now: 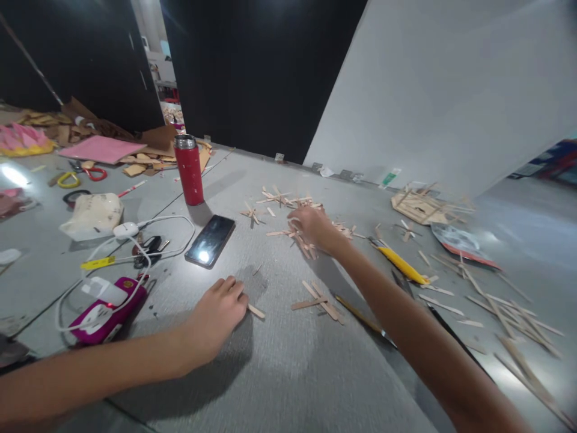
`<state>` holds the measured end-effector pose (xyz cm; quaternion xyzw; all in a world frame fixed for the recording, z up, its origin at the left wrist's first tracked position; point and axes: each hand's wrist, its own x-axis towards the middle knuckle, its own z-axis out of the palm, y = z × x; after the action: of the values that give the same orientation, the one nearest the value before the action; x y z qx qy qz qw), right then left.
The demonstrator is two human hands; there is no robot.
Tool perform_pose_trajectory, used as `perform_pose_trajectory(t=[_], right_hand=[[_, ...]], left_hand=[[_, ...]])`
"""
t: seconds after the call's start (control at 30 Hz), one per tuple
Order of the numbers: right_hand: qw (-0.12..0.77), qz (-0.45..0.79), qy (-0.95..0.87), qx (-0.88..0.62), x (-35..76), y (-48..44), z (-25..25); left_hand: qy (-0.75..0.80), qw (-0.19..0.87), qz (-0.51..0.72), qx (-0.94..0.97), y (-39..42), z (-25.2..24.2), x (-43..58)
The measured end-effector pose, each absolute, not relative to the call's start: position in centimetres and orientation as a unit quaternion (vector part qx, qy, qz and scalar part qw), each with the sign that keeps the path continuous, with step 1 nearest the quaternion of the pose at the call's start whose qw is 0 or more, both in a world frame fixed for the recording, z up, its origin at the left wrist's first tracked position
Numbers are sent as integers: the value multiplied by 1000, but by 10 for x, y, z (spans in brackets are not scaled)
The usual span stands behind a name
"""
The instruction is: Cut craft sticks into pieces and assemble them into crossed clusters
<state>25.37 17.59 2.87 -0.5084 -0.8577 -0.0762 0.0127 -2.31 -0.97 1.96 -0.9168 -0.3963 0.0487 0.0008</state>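
My left hand (220, 313) rests low on the grey table, fingers curled and closed. A short wooden craft stick (256, 311) pokes out from beneath its fingertips. Farther forward, my right hand (315, 225) reaches into a loose pile of wooden craft sticks (306, 248), its fingers bent down among them; whatever lies between the fingertips is hidden. Between my arms lies a small crossed cluster of sticks (318, 302). Another small starlike cluster (251, 213) sits left of the pile.
A phone (210, 240), red bottle (188, 171), keys (148, 249), white cable and magenta power strip (110, 310) lie left. On the right are a yellow cutter (401, 263), scattered sticks (509, 319) and a wooden stick structure (421, 207). Scissors (83, 174) lie far left.
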Motion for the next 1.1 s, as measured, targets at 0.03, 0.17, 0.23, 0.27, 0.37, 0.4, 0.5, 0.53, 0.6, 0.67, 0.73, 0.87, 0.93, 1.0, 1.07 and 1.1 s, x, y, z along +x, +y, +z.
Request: perform_pose_trajectory(t=[0.03,0.17,0.23,0.27,0.37,0.4,0.5,0.53,0.6,0.67,0.73,0.87,0.93,1.0,1.07,1.1], right_hand=[[11,-67,-865,-497,250,176,27],[8,-45,-873,-486,239,176,17],[11,-40,-871,-490,236,174,14],[15,-39,-870,-492,235,172,13],[44,-42,-864,-499,236,165,16],[59,-46,-861,-503,238,162,19],[105,-60,-845,-520,251,151,30],[120,-65,-838,-528,258,146,34],[146,-75,-822,-545,272,134,42],[170,-85,-809,-557,282,118,44],[190,-92,-805,-555,284,97,39],[210,-88,-831,-508,267,47,12],[214,-90,-846,-481,256,23,-3],[222,-146,-860,-436,248,4,-14],[237,-188,-858,-415,244,-9,-20],[244,-199,-856,-411,242,-13,-21]], left_hand=[[-398,13,51,-916,-10,19,-22],[-400,59,48,-913,-11,13,-21],[-396,66,36,-915,-11,11,-21],[-394,68,31,-916,-11,9,-22],[-390,85,21,-917,-11,5,-22],[-388,92,18,-917,-11,3,-22],[-387,116,4,-915,-11,-3,-22],[-386,123,0,-914,-11,-5,-22],[-386,135,-12,-913,-13,-8,-23],[-382,142,-27,-913,-15,-9,-25],[-376,154,-44,-912,-17,-11,-26],[-368,171,-104,-908,-21,-16,-27],[-366,170,-153,-902,-23,-22,-27],[-354,166,-212,-896,-26,-28,-25],[-330,144,-269,-893,-29,-31,-24],[-319,124,-287,-895,-31,-31,-23]])
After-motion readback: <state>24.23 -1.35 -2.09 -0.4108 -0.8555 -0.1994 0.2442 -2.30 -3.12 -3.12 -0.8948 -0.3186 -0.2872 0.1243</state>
